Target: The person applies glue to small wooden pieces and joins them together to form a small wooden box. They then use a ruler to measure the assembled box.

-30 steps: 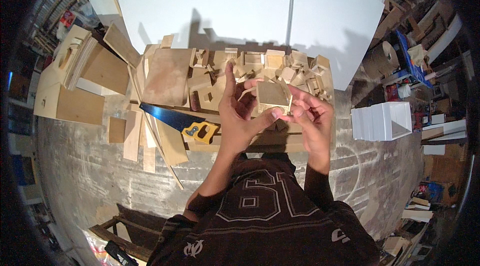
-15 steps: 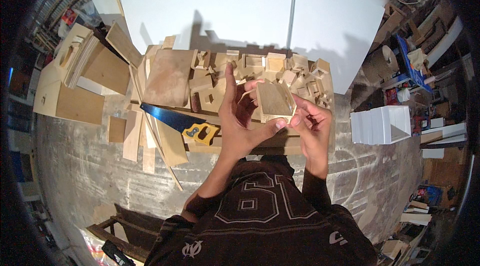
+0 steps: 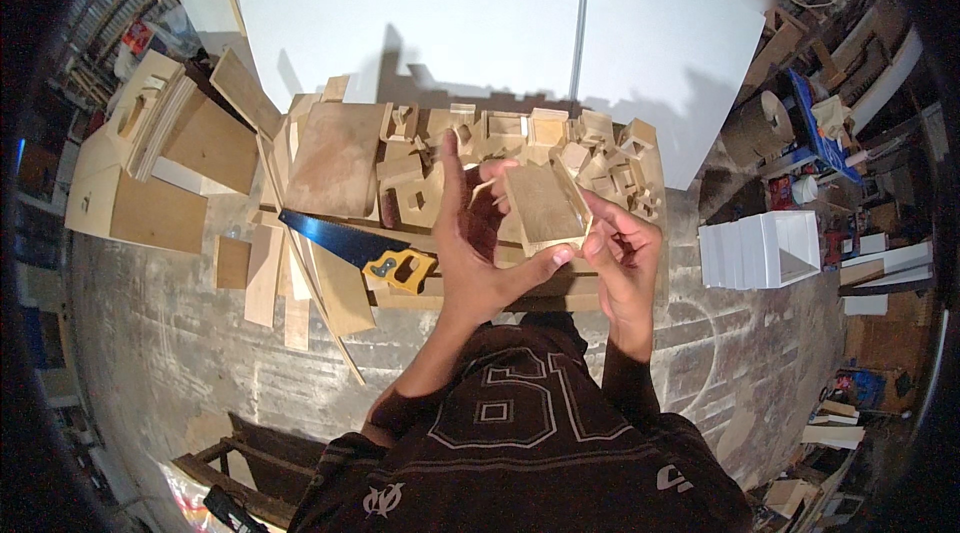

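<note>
Between my hands is a small wooden box-like piece (image 3: pixel 545 203) with a flat brown panel and pale thin edges, held tilted above the bench. My left hand (image 3: pixel 475 253) grips its left side, the thumb along the lower edge and the index finger stretched up and away. At the lower right corner, my right hand (image 3: pixel 618 248) pinches the piece with thumb and fingers. Left of my left hand lies a handsaw (image 3: pixel 350 248) with a blue blade and yellow handle. Several small wooden blocks and box parts (image 3: pixel 600 168) crowd the bench beyond my hands.
A larger wooden board (image 3: pixel 335 158) lies on the bench's left part. Long strips and offcuts (image 3: pixel 265 273) stick out at its left. A big white panel (image 3: pixel 480 13) stands behind. White stacked bins (image 3: pixel 760 248) are at right, and plywood boxes (image 3: pixel 150 203) at left.
The wooden piece has turned slightly, showing more of its flat panel, and shifted a little left. Both hands keep their hold, the left index finger still raised.
</note>
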{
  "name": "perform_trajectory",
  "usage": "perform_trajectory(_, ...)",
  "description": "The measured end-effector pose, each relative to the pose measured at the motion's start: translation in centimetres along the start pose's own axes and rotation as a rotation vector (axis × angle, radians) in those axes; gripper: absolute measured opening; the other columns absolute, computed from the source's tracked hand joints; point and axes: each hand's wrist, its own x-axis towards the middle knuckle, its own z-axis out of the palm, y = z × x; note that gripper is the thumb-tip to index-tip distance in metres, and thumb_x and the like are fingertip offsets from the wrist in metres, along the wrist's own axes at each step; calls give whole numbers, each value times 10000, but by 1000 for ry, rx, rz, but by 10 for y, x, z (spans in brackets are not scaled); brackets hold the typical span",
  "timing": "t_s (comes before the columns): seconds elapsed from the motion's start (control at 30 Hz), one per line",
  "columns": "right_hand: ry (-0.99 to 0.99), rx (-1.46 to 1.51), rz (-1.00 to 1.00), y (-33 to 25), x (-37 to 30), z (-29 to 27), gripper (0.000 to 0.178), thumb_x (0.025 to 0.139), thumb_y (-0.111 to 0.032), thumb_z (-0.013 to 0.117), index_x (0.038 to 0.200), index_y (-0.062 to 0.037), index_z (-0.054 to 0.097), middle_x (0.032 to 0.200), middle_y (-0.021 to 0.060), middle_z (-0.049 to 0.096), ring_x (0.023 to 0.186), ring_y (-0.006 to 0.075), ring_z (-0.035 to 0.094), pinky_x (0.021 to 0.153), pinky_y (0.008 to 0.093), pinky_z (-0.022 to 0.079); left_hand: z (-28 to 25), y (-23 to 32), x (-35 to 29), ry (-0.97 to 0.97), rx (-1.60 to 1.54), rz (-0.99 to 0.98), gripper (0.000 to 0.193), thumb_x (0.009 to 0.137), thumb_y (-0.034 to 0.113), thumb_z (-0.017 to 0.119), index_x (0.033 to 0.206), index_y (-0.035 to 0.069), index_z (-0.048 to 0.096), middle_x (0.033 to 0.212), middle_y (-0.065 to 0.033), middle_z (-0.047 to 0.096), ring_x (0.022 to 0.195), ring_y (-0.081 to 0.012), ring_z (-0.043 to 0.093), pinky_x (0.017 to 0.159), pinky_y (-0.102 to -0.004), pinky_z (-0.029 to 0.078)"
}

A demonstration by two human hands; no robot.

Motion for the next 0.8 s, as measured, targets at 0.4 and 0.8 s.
perform_trajectory(0.4, -3, 305, 174, 33, -17, -7, 412, 930, -141, 685, 1239, 103, 564, 1038, 199, 687, 888, 269, 702, 814, 369, 585, 4, -11, -15, 102, 602, 414, 1407, 591, 225, 967, 1564, -12, -21, 1351, -242, 440, 1213, -330, 528, 969, -424, 509)
perform_trajectory(0.8, -20, 438, 310, 16, -7, -24, 599, 788, -195, 565, 1303, 104, 501, 1168, 243, 651, 1055, 365, 657, 944, 484, 524, -2, 6, -6, -139, 278, 362, 1163, 582, 325, 945, 1523, 36, 327, 1336, -220, 532, 1226, -332, 565, 996, -440, 480)
